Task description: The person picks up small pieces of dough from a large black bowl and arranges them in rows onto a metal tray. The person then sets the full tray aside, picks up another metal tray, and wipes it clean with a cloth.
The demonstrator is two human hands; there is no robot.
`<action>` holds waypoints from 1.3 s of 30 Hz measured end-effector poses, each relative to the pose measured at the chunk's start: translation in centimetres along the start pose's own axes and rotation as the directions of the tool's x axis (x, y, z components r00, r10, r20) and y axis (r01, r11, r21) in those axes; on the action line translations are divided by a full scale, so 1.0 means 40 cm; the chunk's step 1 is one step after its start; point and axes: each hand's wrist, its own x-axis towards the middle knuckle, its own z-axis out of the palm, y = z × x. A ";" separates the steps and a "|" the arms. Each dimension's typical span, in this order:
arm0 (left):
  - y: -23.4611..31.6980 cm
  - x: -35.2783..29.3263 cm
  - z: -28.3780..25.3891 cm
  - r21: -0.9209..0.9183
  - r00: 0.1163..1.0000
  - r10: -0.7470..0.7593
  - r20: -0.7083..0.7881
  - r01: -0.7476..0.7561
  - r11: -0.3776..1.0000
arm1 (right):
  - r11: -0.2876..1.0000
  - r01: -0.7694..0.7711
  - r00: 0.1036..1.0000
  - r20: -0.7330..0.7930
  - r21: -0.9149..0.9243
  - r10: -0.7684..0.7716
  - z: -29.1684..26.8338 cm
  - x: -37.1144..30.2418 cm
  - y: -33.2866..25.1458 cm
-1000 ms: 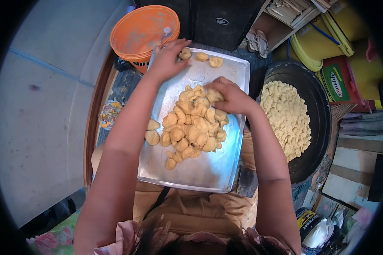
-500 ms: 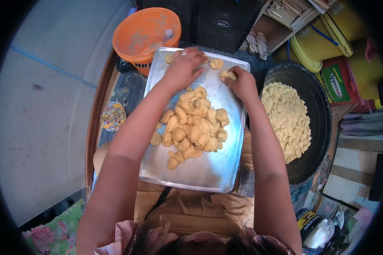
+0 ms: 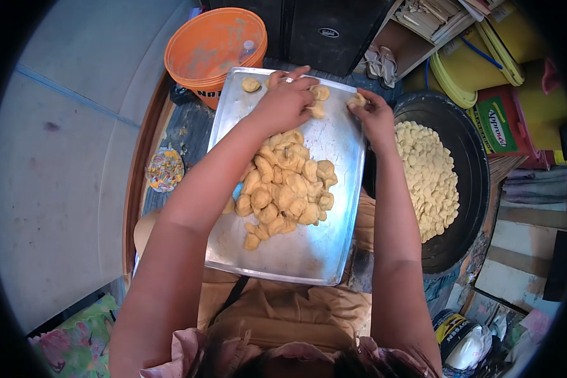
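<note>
A shiny metal baking tray point(image 3: 283, 261) rests over my lap, with a heap of tan dough pieces point(image 3: 286, 189) in its middle. At the tray's far edge my left hand point(image 3: 288, 104) bends over small dough rounds, its thumb and forefinger around a dough piece point(image 3: 317, 111). Another dough round point(image 3: 320, 93) lies just beyond those fingertips, and a separate round point(image 3: 251, 84) sits near the far left corner. My right hand point(image 3: 374, 116) pinches a dough piece point(image 3: 357, 100) at the far right corner.
An orange bucket point(image 3: 215, 50) stands behind the tray's far left corner. To the right is a wide black basin point(image 3: 475, 189) holding many paler dough pieces point(image 3: 425, 183). Yellow buckets point(image 3: 469, 66) and a shelf point(image 3: 400, 41) stand at the far right. A colourful round packet point(image 3: 165, 170) lies left.
My right hand has moved right with its dough piece to the tray's corner. My left hand has shifted right, and a dough piece now shows at its thumb and forefinger.
</note>
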 end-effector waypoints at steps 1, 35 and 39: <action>0.002 -0.012 -0.028 -0.025 0.999 -0.041 -0.009 0.041 0.999 | 0.954 0.190 0.981 0.016 -0.231 -0.192 0.018 0.002 -0.001; -0.125 -0.170 -0.055 -0.053 0.887 -0.432 -0.163 0.429 0.902 | 0.613 0.401 0.915 0.328 -0.681 -0.234 0.244 0.074 -0.167; -0.127 -0.163 -0.060 -0.060 0.879 -0.447 -0.166 0.443 0.895 | 0.570 0.240 0.955 0.298 -0.786 0.009 0.117 0.038 -0.135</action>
